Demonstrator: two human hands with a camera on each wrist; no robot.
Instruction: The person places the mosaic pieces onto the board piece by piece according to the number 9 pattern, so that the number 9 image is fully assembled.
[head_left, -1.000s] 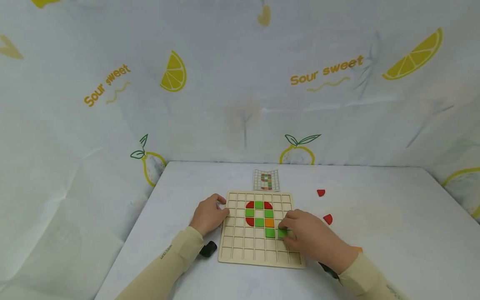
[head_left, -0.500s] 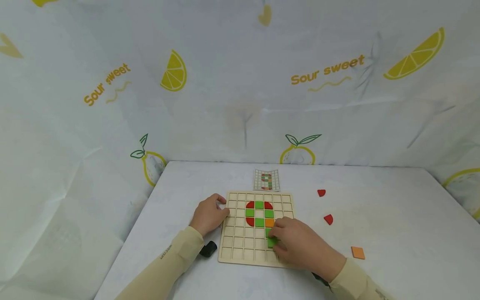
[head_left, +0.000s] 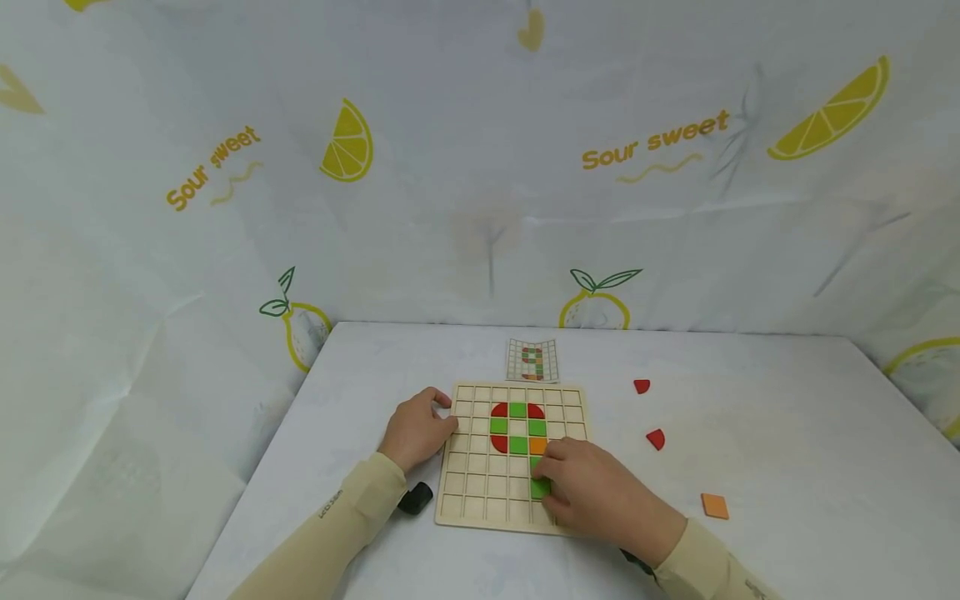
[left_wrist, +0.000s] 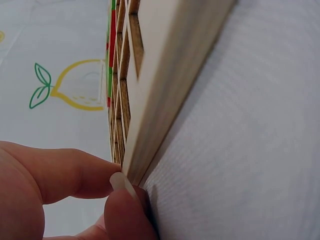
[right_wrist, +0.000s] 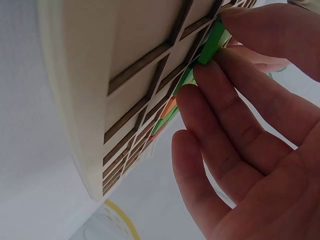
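My right hand (head_left: 600,492) pinches a green square tile (head_left: 539,488) between thumb and fingers. In the right wrist view that tile (right_wrist: 214,42) is tilted over the board's grid. It sits just below another green tile (head_left: 535,467) in the same column, partly hidden by my fingers. My left hand (head_left: 417,429) rests at the left edge of the wooden grid board (head_left: 468,508), with thumb and fingertip touching the rim in the left wrist view. Red rounded tiles (head_left: 499,444), green squares and an orange tile (head_left: 538,447) fill cells above, forming a loop.
A pattern card (head_left: 532,361) lies behind the board. To the right are two loose red quarter-round tiles (head_left: 642,386) and an orange square tile (head_left: 715,506). A black object (head_left: 416,498) lies by my left wrist; another dark one is partly under my right wrist.
My right hand has moved left with the green tile, from the column at right to the cell below the other green one. The orange tile at right is uncovered. My left hand stays put.
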